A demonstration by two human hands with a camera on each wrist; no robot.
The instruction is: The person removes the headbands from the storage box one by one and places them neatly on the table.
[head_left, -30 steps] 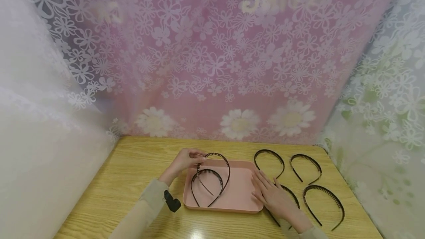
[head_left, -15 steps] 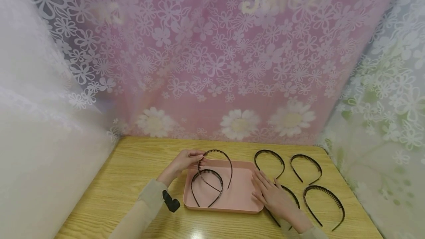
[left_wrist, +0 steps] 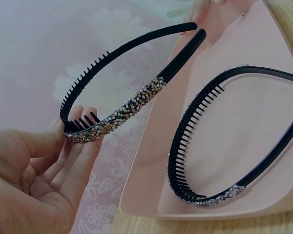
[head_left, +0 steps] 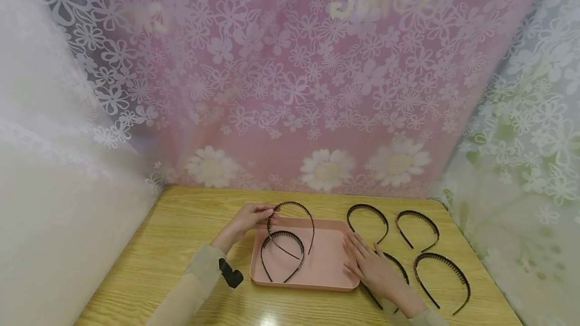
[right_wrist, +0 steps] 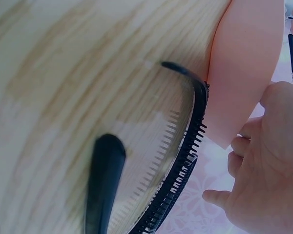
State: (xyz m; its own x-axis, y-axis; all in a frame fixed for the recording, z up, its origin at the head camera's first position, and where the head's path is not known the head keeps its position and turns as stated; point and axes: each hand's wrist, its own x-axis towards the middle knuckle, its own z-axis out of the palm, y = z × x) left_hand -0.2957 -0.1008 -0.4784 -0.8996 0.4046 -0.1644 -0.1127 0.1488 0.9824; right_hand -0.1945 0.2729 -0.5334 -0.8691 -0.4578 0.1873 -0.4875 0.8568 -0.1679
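Observation:
My left hand [head_left: 246, 221] pinches a black toothed headband [left_wrist: 132, 108] by its curved side, between thumb and fingers. Glittery stones cover part of this headband, and it is held up over the left side of the pink tray [head_left: 323, 250]. Inside the tray lies a second black headband [left_wrist: 178, 146], also with sparkly stones on its band. At the tray's right end my right hand [head_left: 373, 268] rests against the wall with fingers extended, holding nothing. Part of a headband [right_wrist: 185, 141] on the table lies beneath that hand and wrist.
To the right of the tray, several more black headbands lie on the wooden table [head_left: 195, 255], among them one at the back [head_left: 368, 207], one at far right [head_left: 423, 215] and one in front of it [head_left: 446, 260]. A flowered pink curtain [head_left: 272, 89] hangs behind.
The held headband has turned and risen slightly, its ends swinging up and away from the lower edge of the tray. My left hand has shifted slightly left. My right hand stays put.

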